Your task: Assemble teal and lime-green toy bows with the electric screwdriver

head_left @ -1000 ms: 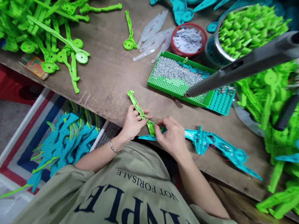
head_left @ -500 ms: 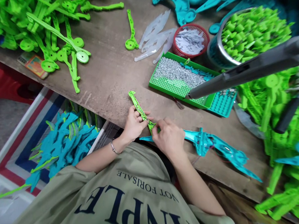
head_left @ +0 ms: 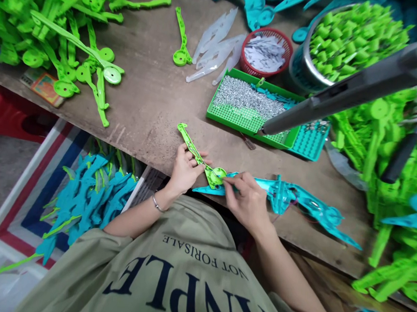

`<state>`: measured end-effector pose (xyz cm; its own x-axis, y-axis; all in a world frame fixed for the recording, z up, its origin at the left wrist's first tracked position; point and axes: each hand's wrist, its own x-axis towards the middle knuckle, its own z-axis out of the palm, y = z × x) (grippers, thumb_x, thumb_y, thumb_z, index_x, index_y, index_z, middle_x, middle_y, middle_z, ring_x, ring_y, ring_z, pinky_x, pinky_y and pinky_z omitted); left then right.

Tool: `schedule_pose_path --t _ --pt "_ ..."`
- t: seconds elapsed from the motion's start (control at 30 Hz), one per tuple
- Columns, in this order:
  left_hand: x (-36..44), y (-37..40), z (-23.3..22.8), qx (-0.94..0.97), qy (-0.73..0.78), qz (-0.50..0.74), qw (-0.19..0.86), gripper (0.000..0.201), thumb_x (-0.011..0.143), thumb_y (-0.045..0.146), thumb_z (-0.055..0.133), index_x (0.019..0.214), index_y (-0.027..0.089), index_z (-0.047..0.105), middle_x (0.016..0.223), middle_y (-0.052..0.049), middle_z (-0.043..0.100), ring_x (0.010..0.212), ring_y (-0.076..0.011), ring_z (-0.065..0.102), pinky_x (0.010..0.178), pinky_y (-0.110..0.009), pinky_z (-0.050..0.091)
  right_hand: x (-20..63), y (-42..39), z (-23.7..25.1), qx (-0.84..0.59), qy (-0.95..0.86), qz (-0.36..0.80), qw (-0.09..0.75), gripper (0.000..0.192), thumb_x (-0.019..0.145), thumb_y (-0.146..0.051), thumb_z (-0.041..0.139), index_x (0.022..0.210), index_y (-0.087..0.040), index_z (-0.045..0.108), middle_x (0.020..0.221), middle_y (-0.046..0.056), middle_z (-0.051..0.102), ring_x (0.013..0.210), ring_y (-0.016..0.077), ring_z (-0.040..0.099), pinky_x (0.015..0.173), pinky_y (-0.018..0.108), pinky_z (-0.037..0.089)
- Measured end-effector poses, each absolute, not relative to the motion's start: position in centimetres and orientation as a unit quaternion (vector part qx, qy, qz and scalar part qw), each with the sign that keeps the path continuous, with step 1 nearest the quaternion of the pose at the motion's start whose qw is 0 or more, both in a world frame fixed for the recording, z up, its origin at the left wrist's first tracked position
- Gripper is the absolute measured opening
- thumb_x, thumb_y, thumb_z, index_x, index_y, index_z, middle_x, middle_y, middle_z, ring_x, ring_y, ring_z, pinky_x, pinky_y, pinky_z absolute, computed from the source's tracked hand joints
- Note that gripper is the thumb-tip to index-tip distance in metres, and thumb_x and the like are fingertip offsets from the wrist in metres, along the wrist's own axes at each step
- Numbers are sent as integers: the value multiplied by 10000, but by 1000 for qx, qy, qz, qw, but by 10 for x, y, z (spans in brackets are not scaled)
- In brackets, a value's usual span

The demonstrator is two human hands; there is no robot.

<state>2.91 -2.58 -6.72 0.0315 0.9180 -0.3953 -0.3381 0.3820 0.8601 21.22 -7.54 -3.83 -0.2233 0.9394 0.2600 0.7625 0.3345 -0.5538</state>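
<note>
Right hand point(head_left: 247, 196) has shifted toward four o'clock, hold unclear, nearer the disc end point(head_left: 215, 176); left hand point(head_left: 185, 170) grips the lime-green lever point(head_left: 192, 147), axis eleven-to-five.

Your bare left hand point(head_left: 186, 171) is curled in a grip, thumb pressed toward the fingers, its wrist ringed by a thin silver-coloured metal bangle point(head_left: 157, 202). Your bare right hand point(head_left: 248, 197) points leftward near it, thumb and forefinger drawn close; whether they meet is unclear. Both forearms angle forward and inward from short olive-green fabric sleeves point(head_left: 80, 256).
</note>
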Motion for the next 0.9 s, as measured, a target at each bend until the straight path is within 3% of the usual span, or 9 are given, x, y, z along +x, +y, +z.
schedule_pose_path --t 0.4,0.5,0.57,0.67,0.73,0.9 --pt "23 -22 -67 332 532 446 639 659 688 99 772 1193 249 376 1045 1 690 819 -147 757 810 -322 619 205 -47 -33 -676 -677 232 176 130 781 -225 612 673 -196 679 664 47 658 614 176 587 631 303 406" --pt "11 -22 -62 434 591 396 552 747 699 152 828 1300 236 393 1029 -6 665 786 -155 739 766 -327 622 205 -45 -31 -676 -676 245 161 143 784 -235 595 677 -193 679 674 55 668 632 182 601 641 303 402" --pt "5 -27 -56 548 630 369 409 770 723 229 862 1363 214 433 1126 -67 646 896 -210 731 818 -394 623 205 -45 -32 -676 -676 245 161 150 788 -239 588 681 -191 681 676 58 671 633 182 603 643 302 401" --pt "4 -42 -48 707 581 346 207 509 869 306 768 1316 186 557 1270 -150 609 1170 -300 650 1006 -499 559 206 -46 -34 -674 -679 238 167 150 789 -239 584 682 -194 679 673 57 674 625 180 602 636 300 400" --pt "8 -53 -48 785 492 331 180 398 941 342 683 1295 181 595 1311 -169 612 1266 -322 602 1093 -534 506 205 -46 -35 -671 -683 233 171 152 793 -238 585 679 -199 677 666 55 674 618 180 601 628 300 399" --pt "14 -66 -62 851 407 257 209 535 938 453 673 1371 152 582 1501 -249 520 1445 -393 481 1202 -652 367 208 -45 -34 -661 -693 231 173 162 814 -238 592 680 -208 679 654 46 668 598 177 594 608 300 398"
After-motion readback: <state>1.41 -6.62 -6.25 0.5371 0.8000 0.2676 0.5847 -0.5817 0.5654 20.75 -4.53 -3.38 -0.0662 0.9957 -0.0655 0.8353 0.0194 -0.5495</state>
